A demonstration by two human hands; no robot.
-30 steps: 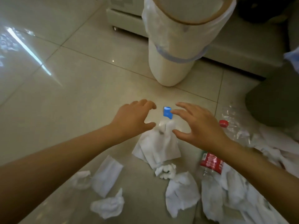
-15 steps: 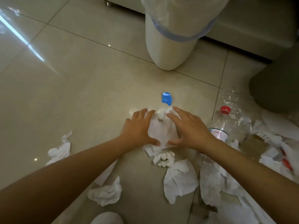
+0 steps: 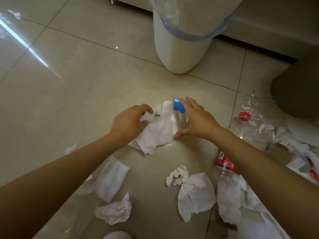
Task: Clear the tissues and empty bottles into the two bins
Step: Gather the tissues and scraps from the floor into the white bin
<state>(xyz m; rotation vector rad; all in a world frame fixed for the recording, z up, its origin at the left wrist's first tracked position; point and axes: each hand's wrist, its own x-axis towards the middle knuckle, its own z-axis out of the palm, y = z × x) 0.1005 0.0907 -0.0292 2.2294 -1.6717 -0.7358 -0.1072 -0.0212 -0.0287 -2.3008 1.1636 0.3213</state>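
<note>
My left hand (image 3: pixel 128 121) is shut on a bunched corner of a white tissue (image 3: pixel 158 133) that lies spread on the tiled floor. My right hand (image 3: pixel 196 118) arches over a clear bottle with a blue cap (image 3: pixel 178 106). Its fingers are apart, the index finger is by the cap and the thumb is at the tissue's edge. A white bin (image 3: pixel 181 52) with a clear liner and blue band stands just beyond. Several crumpled tissues (image 3: pixel 196 192) lie near me. A crushed red-capped bottle (image 3: pixel 244 116) and a red-labelled bottle (image 3: pixel 226 163) lie at the right.
A dark rounded object (image 3: pixel 293 97) stands at the right edge. A low pale furniture base (image 3: pixel 269 31) runs behind the white bin. More tissues and wrappers pile up at lower right (image 3: pixel 293 152). A white rounded thing (image 3: pixel 117 236) peeks in at the bottom edge.
My left hand has bunched up the tissue's corner and drawn it leftward. My right hand has left the tissue and reached forward over the blue-capped bottle. The bottle has not moved.
</note>
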